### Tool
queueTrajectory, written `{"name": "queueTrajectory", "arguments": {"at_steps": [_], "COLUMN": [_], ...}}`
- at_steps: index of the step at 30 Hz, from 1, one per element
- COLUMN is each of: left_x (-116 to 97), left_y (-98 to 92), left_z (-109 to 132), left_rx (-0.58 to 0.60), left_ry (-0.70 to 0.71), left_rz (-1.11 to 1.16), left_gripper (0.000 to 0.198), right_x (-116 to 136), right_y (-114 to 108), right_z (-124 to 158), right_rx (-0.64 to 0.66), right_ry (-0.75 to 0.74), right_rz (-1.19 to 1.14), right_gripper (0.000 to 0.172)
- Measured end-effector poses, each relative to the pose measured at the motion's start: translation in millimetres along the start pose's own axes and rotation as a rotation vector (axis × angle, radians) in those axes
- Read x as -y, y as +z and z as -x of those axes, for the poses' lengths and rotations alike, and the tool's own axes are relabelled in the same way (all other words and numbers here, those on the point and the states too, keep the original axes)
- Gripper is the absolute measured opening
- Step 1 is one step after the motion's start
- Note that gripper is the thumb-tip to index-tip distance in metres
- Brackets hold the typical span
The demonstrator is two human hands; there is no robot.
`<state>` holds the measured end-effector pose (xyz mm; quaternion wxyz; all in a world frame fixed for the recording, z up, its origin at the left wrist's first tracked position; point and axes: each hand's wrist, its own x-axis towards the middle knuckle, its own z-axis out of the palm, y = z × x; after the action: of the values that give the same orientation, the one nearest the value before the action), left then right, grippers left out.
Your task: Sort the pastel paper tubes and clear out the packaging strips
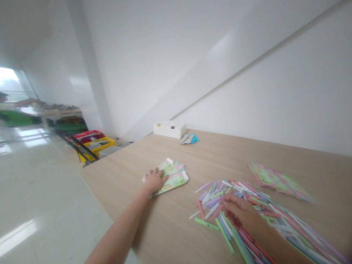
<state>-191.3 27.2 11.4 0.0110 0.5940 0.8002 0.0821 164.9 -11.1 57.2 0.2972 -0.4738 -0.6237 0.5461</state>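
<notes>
My left hand [154, 181] lies with fingers spread on several flat printed cartons [176, 179] in green and pink, pressing them to the table. On the right, my right hand [239, 212] is in a loose pile of slim pen-like sticks [213, 200] in white, purple, green, red and blue. Its fingers are curled in among the sticks, and whether one is between them is hidden. Longer sticks of the same colours run under and beyond my right forearm.
More flat green-and-pink cartons [277, 180], blurred, lie right of the pile. At the back of the wooden table [225, 150] are a white box [169, 129] and a crumpled grey-and-blue item [189, 138]. A yellow crate [100, 145] stands beyond the left edge; a person is far left.
</notes>
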Motion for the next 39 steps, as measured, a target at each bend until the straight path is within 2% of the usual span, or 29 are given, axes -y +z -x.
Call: {"name": "queueTrajectory", "arguments": {"at_steps": [10,15,21,26,32,39], "left_x": [-93,-124,-141,-149,-157,-158], "left_y": [23.6,26.6,21.7,20.3,21.2,16.8], "left_z": [10,21,42,59,62,49], "left_rx": [-0.071,-0.099,-0.132,-0.090,-0.063,0.022], "left_ry": [0.017,0.030,0.147,0.264,0.219,0.179], "left_rz": [0.025,0.032,0.028,0.026,0.005,-0.007], "left_gripper": [0.058,0.058,0.068,0.070,0.050,0.054], "right_x": [-11,-15,-15,-16,-13,-18], "right_y": [-12,-17,-19,-20,-21,-24], "right_z": [24,32,40,43,45,40], "right_rx": [-0.039,-0.041,-0.054,-0.083,-0.121,-0.149], "right_ry": [0.026,0.012,0.011,0.007,0.004,0.023], "right_rz": [-0.014,-0.073,-0.131,-0.161,-0.193,-0.233], "right_gripper": [0.022,0.023,0.025,0.025,0.021,0.025]}}
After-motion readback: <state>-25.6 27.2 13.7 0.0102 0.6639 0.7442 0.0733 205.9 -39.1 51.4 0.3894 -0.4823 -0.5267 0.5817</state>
